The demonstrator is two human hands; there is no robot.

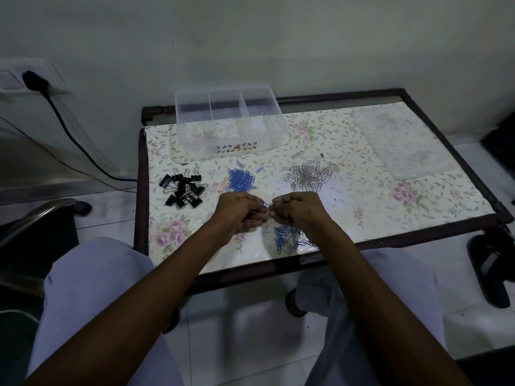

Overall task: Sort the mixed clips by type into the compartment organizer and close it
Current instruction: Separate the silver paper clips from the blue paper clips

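Sorting underway | left hand (242,210) and right hand (296,208), each grip pinching tangled silver paper clips (267,205) above counter (362,196) | light, springy wire, snags easily; best held by loop ends | organizer (228,122) open, unfilled

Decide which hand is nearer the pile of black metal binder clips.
Left. The left hand is just right of the black binder clips; the right hand lies beyond it, farther right.

No readable text, brand or number is being shown anywhere. Only a leaf-patterned sticker is being seen on the clear organizer (230,126); its small red mark is too blurred.
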